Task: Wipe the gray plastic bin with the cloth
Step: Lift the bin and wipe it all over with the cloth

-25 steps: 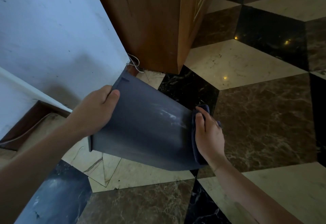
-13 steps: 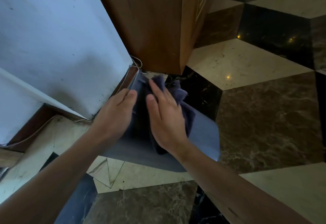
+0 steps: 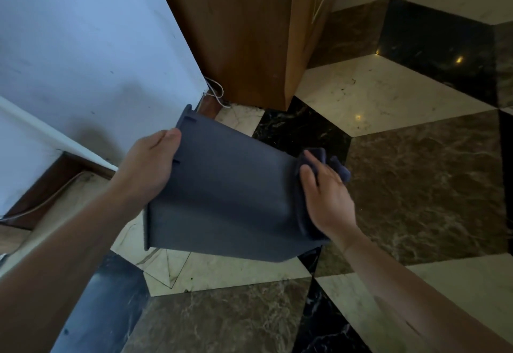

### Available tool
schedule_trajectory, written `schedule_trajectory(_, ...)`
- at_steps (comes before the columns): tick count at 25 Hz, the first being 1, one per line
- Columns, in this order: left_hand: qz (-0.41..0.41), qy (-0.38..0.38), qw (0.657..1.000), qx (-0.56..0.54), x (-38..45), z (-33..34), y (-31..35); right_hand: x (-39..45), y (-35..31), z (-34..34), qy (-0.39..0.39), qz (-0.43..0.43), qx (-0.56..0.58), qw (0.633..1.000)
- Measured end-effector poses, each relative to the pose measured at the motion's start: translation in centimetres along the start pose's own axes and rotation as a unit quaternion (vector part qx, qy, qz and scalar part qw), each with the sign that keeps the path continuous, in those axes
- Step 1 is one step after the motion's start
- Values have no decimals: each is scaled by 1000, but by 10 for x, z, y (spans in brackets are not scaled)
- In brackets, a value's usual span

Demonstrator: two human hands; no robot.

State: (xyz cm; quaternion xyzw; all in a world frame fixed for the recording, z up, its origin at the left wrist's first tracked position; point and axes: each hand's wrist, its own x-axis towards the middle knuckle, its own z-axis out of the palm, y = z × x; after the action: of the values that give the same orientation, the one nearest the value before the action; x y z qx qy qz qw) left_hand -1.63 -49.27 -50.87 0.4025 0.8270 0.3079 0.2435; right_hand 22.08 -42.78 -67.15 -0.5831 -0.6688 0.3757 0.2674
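Gray plastic bin (image 3: 230, 200): held in the air above the floor (image 3: 430, 186), lying on its side. Its rimmed open end points to the left, toward the wall (image 3: 83, 61); its narrower closed base points to the right. The broad side wall faces the camera.

Left hand (image 3: 147, 169): closed on the rim at the open end. The thumb lies along the outer edge of the rim; the fingers pass behind it and are hidden. The forearm enters from the lower left.

Right hand (image 3: 327, 197): lies flat at the base end of the bin, fingers extended and close together, pressing the cloth (image 3: 337, 168) against the plastic. Whether the fingers curl into the cloth cannot be determined.

Cloth: dark blue-gray, bunched. One part lies between the palm and the bin's base edge; a loose fold projects beyond the fingertips at the upper right.

Hand spacing: the two hands are well apart, one at each end of the bin.

Surroundings:
- Floor: polished marble in cream, brown and black panels, forming a cube pattern.
- Wooden cabinet (image 3: 244, 33): stands behind the bin, beside the wall.
- White cable (image 3: 218, 93): loops at the cabinet's foot, just beyond the bin's rim.
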Motion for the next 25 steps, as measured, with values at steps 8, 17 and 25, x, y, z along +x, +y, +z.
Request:
schedule_trajectory(8,115,8,989,89,-19,38,29,24,-44,-12,-6,56,92,994)
schedule_trajectory(17,82,47,994,52,-10,28,13,-28,-117,19,-38,-214,20,976)
schedule_trajectory(25,-19,22,1000,-10,8,5,-6,-6,-21,6,8,-84,-29,996)
